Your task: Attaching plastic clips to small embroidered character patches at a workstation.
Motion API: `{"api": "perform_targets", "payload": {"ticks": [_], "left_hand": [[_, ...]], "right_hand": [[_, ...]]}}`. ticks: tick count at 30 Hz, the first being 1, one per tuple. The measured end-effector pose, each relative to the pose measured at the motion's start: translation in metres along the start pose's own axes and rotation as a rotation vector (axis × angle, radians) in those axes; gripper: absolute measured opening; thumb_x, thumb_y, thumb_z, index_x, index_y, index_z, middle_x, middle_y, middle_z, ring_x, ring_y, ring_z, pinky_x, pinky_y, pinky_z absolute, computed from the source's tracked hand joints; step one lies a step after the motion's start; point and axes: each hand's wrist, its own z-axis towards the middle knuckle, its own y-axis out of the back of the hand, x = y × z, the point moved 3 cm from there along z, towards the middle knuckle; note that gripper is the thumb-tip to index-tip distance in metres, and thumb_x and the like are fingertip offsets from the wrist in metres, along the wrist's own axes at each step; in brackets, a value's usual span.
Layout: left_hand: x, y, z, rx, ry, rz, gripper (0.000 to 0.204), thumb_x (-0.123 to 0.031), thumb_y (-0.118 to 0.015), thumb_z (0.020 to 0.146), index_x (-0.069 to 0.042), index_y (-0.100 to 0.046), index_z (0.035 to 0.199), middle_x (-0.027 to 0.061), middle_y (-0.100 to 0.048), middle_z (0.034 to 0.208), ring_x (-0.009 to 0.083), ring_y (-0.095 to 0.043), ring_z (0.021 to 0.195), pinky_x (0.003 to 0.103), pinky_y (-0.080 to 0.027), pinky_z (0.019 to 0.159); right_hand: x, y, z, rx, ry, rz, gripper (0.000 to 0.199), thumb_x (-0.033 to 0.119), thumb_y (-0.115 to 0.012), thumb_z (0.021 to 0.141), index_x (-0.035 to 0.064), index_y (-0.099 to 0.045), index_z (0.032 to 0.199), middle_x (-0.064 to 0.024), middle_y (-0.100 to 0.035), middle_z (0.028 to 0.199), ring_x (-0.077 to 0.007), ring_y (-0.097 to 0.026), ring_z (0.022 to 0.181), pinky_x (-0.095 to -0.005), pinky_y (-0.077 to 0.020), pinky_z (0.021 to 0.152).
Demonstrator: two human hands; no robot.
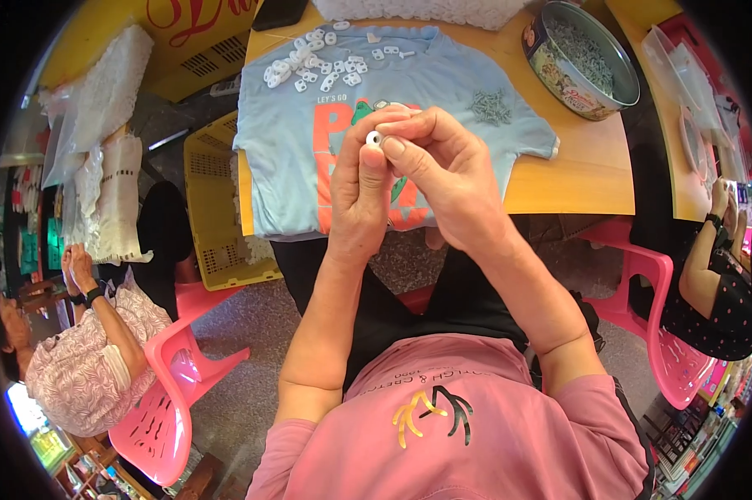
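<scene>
Close above the table, my left hand (359, 182) pinches a small white plastic piece (374, 139) with a dark round hole. My right hand (447, 158) meets it from the other side, thumb and fingertips closed against the same piece. Whether the right fingers also hold something smaller is hidden. Beneath both hands a light blue T-shirt (280, 179) with a printed front lies spread out. Loose white plastic pieces (309, 62) are heaped on its far left part. A small pile of grey screws (490, 107) rests on the shirt to the right.
A round tin (576, 98) full of grey screws stands at the table's far right. White pieces (426, 10) fill the far edge. Left of the wooden table (580, 179) is a yellow crate (217, 175). People sit on pink chairs (155, 417) at both sides.
</scene>
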Motion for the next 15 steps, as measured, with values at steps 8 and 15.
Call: {"api": "perform_targets", "payload": {"ticks": [8,15], "left_hand": [[-0.008,-0.003,0.003,-0.091,0.034,-0.162,0.045,-0.034,-0.04,0.105,-0.002,-0.042,0.136,0.0139,-0.048,0.135,0.0239,-0.047,0.126,0.039,-0.036,0.109],[0.002,0.003,0.009,-0.249,0.131,-0.196,0.037,-0.019,-0.044,0.104,-0.001,-0.038,0.136,0.009,-0.053,0.127,0.0152,-0.052,0.117,0.033,-0.04,0.102]], "right_hand": [[0.011,-0.009,0.008,0.03,0.058,-0.122,0.016,0.009,-0.064,0.093,-0.0009,-0.062,0.106,-0.0083,-0.067,0.102,-0.0114,-0.061,0.094,-0.0268,-0.0506,0.084],[0.046,-0.049,0.045,0.021,0.125,-0.476,0.02,0.012,-0.067,0.092,-0.0027,-0.066,0.105,-0.0079,-0.069,0.099,-0.0132,-0.067,0.088,-0.0265,-0.0534,0.077]]}}
